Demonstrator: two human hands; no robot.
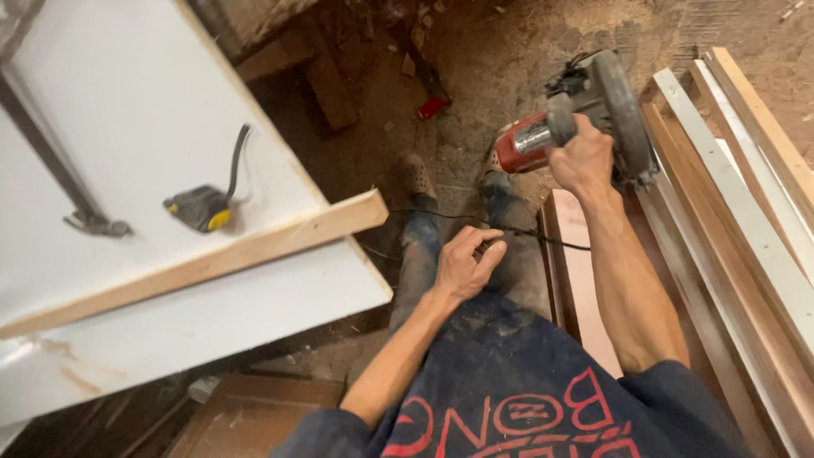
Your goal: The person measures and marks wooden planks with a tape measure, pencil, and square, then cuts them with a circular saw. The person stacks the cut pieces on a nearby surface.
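Red and grey, the saw (577,110) hangs over the dusty floor (492,51), right hand (583,157) curled tight round its handle. It looks heavy and hard; hold the handle only. Left hand (465,263) pinches the thin, bendy black cord (517,231).

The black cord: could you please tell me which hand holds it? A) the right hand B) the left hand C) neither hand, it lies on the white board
B: the left hand pinches the black cord in front of the body, while the right hand grips the red saw.
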